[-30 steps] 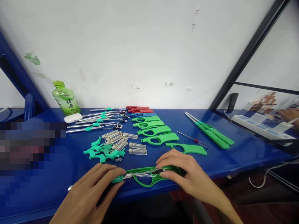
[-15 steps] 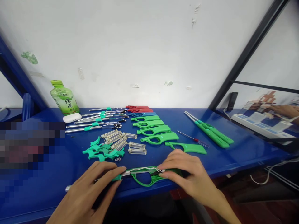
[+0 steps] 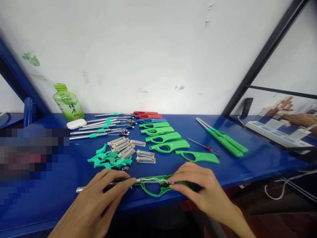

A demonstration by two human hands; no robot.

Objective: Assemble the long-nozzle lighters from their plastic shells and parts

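At the table's front edge lies a green lighter handle half (image 3: pixel 151 194), its hollow side facing up. My left hand (image 3: pixel 104 195) is closed on the metal lighter tube (image 3: pixel 80 189), whose inner end lies at the handle's narrow front. White wires (image 3: pixel 153 179) run from the tube along the handle to a black igniter piece (image 3: pixel 164 185). My right hand (image 3: pixel 203 185) pinches that piece between thumb and fingertips inside the handle, and covers the handle's rear. Just beyond my left hand lie loose green triggers (image 3: pixel 121 162) and clear fuel tanks (image 3: pixel 146 160).
More lighter tubes with wires (image 3: pixel 99 135) lie at the back left, near a green tea bottle (image 3: pixel 70 105) and a white case (image 3: pixel 76 124). Green, blue and red handle halves (image 3: pixel 170 145) line the middle. A screwdriver (image 3: pixel 206 148) and assembled lighters (image 3: pixel 228 145) lie right.
The metal tube has shifted right and up, closer against the handle, with my left hand moving along it. My right hand stays at the igniter, slightly lower.
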